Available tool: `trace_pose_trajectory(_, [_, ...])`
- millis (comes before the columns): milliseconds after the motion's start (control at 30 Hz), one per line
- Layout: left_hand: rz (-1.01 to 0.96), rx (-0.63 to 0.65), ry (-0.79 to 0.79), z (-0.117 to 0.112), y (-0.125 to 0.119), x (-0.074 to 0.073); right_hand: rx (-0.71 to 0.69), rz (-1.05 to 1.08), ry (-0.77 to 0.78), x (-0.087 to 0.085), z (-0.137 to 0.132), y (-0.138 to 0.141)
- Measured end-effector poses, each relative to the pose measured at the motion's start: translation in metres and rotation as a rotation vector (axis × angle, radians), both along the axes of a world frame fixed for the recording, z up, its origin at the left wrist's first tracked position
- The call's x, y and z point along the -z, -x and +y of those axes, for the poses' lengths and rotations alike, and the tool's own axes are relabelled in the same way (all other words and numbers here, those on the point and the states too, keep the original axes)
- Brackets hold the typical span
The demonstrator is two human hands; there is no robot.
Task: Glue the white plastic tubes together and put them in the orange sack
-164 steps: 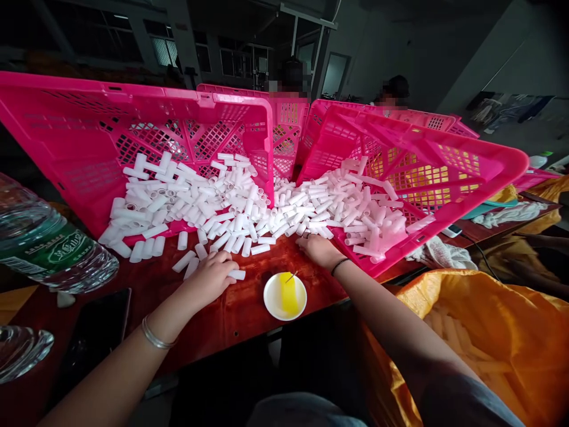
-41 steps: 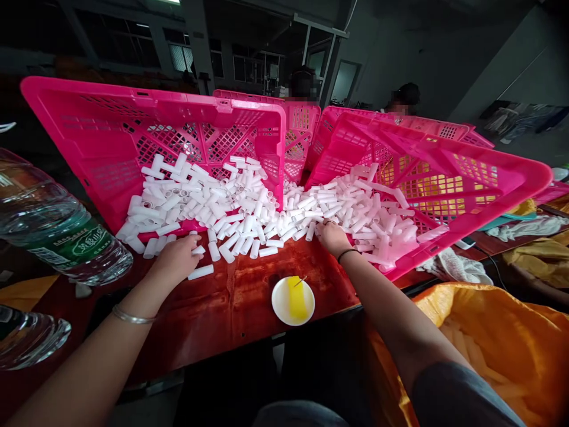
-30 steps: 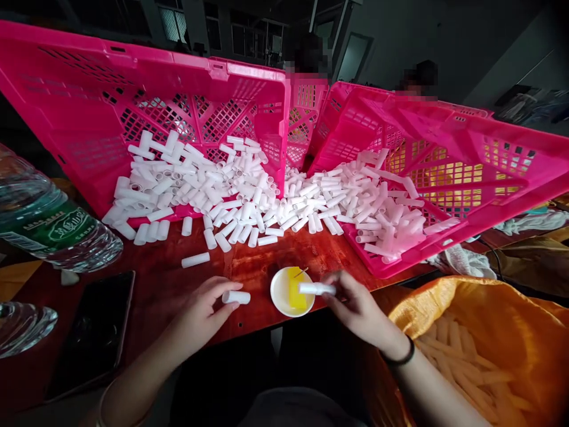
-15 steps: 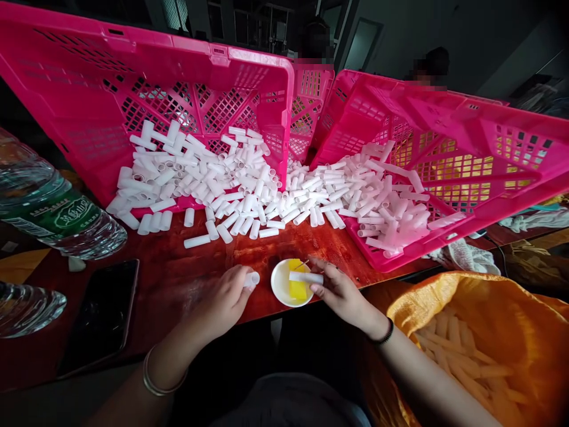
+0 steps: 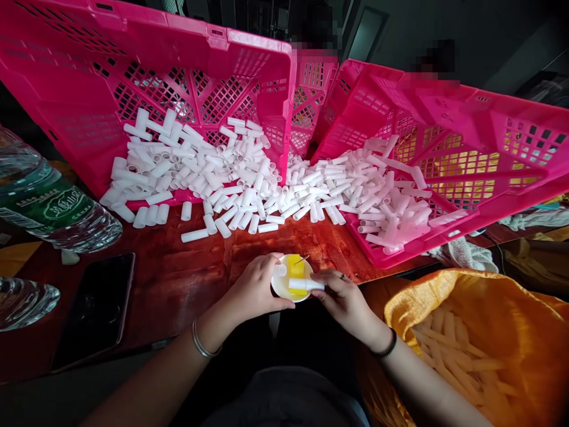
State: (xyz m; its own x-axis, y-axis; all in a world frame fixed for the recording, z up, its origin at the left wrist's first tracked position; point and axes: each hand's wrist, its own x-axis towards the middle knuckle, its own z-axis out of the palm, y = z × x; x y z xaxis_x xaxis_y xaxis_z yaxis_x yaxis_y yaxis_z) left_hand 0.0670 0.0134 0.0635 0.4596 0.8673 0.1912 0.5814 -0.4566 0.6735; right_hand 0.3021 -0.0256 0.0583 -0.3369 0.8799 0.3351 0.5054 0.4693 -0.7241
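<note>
My left hand (image 5: 256,283) is at the left side of a small white bowl (image 5: 279,290), its thumb stretched along the near rim. A short white plastic tube (image 5: 280,270) shows at its curled fingers, open end facing right. Above the bowl, my right hand (image 5: 344,302) pinches another white tube (image 5: 304,284) by its right end, lying level. Inside the bowl is a yellow sponge-like block (image 5: 295,265), partly covered by that tube. A thin stick (image 5: 302,260) rests against the block.
Two tipped pink crates (image 5: 249,47) (image 5: 382,261) spill many white tubes (image 5: 213,172) onto the red table (image 5: 200,267). A water bottle (image 5: 57,204) and a phone (image 5: 95,308) are at left. An orange sack (image 5: 524,332) of tubes is at right. People sit behind the crates.
My left hand has moved right with its tube, from beside the bowl to its rim, and its thumb has spread. My right hand has barely shifted, still holding its tube over the bowl.
</note>
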Motion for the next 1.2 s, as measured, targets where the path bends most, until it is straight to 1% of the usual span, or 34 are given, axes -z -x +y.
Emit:
trace_pose_trajectory(67, [-0.011,-0.005,-0.009,0.000,0.000,-0.001,-0.041,-0.063,-0.124,0.002,-0.003,-0.002])
trace_pose_trajectory(100, [-0.017,-0.005,-0.014,0.000,0.000,-0.001,-0.058,-0.071,-0.149,0.003,-0.004,-0.003])
trace_pose_trajectory(133, [-0.021,-0.004,-0.017,0.000,0.001,0.000,-0.059,-0.056,-0.137,0.004,-0.005,-0.003])
trace_pose_trajectory(167, [-0.023,-0.003,-0.018,0.000,0.001,0.000,-0.045,-0.022,-0.088,0.004,-0.006,-0.003])
trace_pose_trajectory(233, [-0.023,0.000,-0.015,0.000,0.002,0.002,0.015,0.059,0.049,0.004,-0.008,-0.001])
trace_pose_trajectory(267, [-0.023,0.002,-0.010,0.000,0.002,0.002,0.047,0.081,0.088,0.003,-0.009,-0.001])
trace_pose_trajectory(300, [-0.023,0.004,-0.004,0.000,0.003,0.002,0.070,0.081,0.090,0.003,-0.009,0.000])
trace_pose_trajectory(333, [-0.023,0.006,0.004,0.000,0.003,0.002,0.079,0.057,0.054,0.003,-0.010,0.000])
trace_pose_trajectory(433, [-0.027,0.012,0.019,0.001,0.003,0.001,0.025,-0.047,-0.162,0.005,-0.011,-0.001])
trace_pose_trajectory(467, [-0.029,0.012,0.021,0.001,0.003,0.000,0.009,-0.056,-0.200,0.006,-0.011,-0.002])
trace_pose_trajectory(500, [-0.032,0.009,0.022,0.000,0.003,0.000,0.006,-0.044,-0.198,0.007,-0.011,-0.002])
trace_pose_trajectory(533, [-0.033,0.007,0.023,0.000,0.003,-0.001,0.017,-0.012,-0.160,0.008,-0.011,-0.001])
trace_pose_trajectory(633, [-0.025,0.005,0.028,0.000,0.003,-0.002,0.085,0.085,0.044,0.010,-0.013,0.001])
trace_pose_trajectory(667, [-0.020,0.006,0.027,0.001,0.003,-0.002,0.100,0.082,0.059,0.010,-0.014,0.001])
trace_pose_trajectory(700, [-0.015,0.010,0.024,0.002,0.004,-0.002,0.102,0.052,0.020,0.010,-0.015,0.000])
trace_pose_trajectory(800, [0.013,0.035,0.000,0.005,0.006,-0.001,0.018,-0.093,-0.225,0.011,-0.017,-0.004])
trace_pose_trajectory(833, [0.028,0.052,-0.024,0.006,0.007,-0.002,-0.017,-0.115,-0.284,0.012,-0.017,-0.005])
trace_pose_trajectory(867, [0.045,0.065,-0.060,0.006,0.009,-0.002,-0.033,-0.107,-0.309,0.012,-0.017,-0.004])
trace_pose_trajectory(900, [0.065,0.072,-0.104,0.006,0.011,-0.004,-0.022,-0.064,-0.302,0.011,-0.017,-0.002])
trace_pose_trajectory(967, [0.102,0.072,-0.197,0.005,0.015,-0.010,0.059,0.100,-0.224,0.006,-0.015,0.004])
trace_pose_trajectory(1033, [0.148,0.091,-0.252,0.001,0.019,-0.018,0.129,0.288,-0.093,-0.004,-0.013,0.013])
trace_pose_trajectory(1067, [0.179,0.109,-0.268,-0.002,0.021,-0.023,0.142,0.360,-0.025,-0.010,-0.013,0.017])
trace_pose_trajectory(1133, [0.249,0.143,-0.313,-0.006,0.024,-0.032,0.131,0.437,0.097,-0.023,-0.011,0.022])
trace_pose_trajectory(1200, [0.317,0.140,-0.370,-0.011,0.024,-0.042,0.099,0.439,0.201,-0.035,-0.011,0.024])
